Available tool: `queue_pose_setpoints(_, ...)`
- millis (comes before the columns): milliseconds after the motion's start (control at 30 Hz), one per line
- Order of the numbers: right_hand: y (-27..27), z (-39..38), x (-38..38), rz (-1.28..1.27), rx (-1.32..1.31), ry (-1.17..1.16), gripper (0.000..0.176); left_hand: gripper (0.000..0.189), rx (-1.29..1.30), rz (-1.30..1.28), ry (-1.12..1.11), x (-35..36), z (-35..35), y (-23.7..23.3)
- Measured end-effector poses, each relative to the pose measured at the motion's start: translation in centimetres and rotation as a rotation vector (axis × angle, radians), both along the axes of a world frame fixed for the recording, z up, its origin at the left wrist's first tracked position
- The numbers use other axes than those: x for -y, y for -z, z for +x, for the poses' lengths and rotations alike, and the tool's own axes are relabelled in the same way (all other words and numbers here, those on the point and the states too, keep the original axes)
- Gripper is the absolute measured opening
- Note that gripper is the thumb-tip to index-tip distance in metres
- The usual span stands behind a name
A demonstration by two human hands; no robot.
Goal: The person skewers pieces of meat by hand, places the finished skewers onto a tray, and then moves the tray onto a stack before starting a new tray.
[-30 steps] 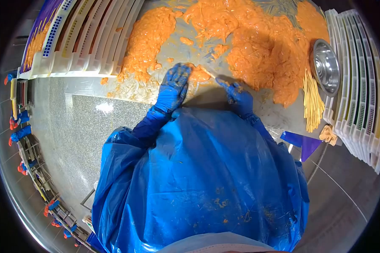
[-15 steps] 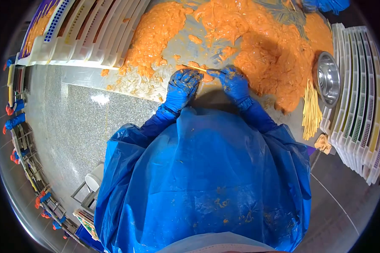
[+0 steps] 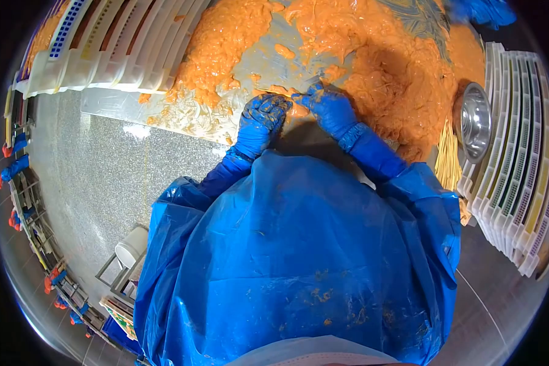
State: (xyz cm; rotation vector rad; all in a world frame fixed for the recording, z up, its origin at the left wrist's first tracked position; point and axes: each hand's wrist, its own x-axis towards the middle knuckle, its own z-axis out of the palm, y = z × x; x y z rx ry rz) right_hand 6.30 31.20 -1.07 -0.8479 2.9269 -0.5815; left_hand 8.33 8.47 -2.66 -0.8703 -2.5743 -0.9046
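Left hand [image 3: 261, 119], blue-gloved and smeared, fingers curled closed round a small lump of paste on a skewer [image 3: 279, 91]. Right hand [image 3: 328, 105] just beside it, fingers narrowed to a pinch at the skewer's other end, fingertips almost touching the left's. Most of the stick is hidden under gloves and paste. Both hands work near the tabletop's [image 3: 259, 58] near edge, just short of the big orange paste [image 3: 396, 67] spread toward the far edge. Judgement: the lump wants even squeezing along the stick while the right hand keeps it steady and turns it, so the coating does not go lopsided or slide off. Loose skewers [image 3: 448, 161] and a steel bowl [image 3: 474, 122] by the right edge, against stacked white trays [image 3: 518, 158]. More trays at the far left corner. Another person's glove [image 3: 479, 9] at the far right.
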Motion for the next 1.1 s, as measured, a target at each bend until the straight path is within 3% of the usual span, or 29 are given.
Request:
queue_pose_setpoints(300, 0.1, -1.6, 1.0, -0.03, -0.243, 0.01, 0.031, 0.032, 0.022, 0.045, 0.029, 0.0, -0.2, 0.2)
queue_pose_setpoints(367, -0.4, -2.5, 0.3, -0.007, -0.168, 0.21, 0.025, 0.032, 0.038, 0.054, 0.036, 0.2, -0.1, 0.5)
queue_pose_setpoints(400, -0.8, -2.1, -0.8, -0.212, 0.115, 0.476, 0.023, 0.032, 0.054, 0.069, 0.045, 0.3, -0.1, 0.5)
queue_pose_setpoints(500, -4.9, -1.5, -4.3, -0.357, -0.063, 0.421, 0.022, 0.032, 0.031, 0.148, -0.025, 0.9, -0.2, -1.3)
queue_pose_setpoints(567, -9.2, -0.1, -4.9, -0.572, -0.182, 0.54, 0.024, 0.026, 0.072, 0.19, -0.19, 1.6, 0.2, -2.3)
queue_pose_setpoints(600, -8.6, 1.0, -6.1, -0.572, -0.184, 0.547, 0.024, 0.026, 0.079, 0.152, -0.228, 2.1, 0.5, -2.1)
queue_pose_setpoints(667, -7.2, 3.7, -8.3, -0.146, 0.156, 0.467, 0.025, 0.025, 0.089, 0.11, -0.249, 2.4, 0.8, -2.2)
queue_pose_setpoints(800, -7.4, 7.2, -7.6, -0.223, 0.161, 0.652, 0.027, 0.026, 0.077, 0.12, -0.174, 1.3, 0.9, -2.5)
queue_pose_setpoints(867, -4.4, 8.7, -8.0, 0.042, 0.053, 0.423, 0.026, 0.027, 0.038, 0.066, -0.045, 0.3, 0.1, -1.6)
queue_pose_setpoints(967, -3.6, 10.0, -6.8, -0.061, 0.004, 0.467, 0.023, 0.028, 0.072, -0.037, -0.005, -0.8, -0.2, -0.8)
queue_pose_setpoints(1100, -2.8, 10.7, -5.9, -0.204, 0.094, 0.461, 0.022, 0.027, 0.028, 0.015, 0.003, -1.4, -0.3, 0.2)
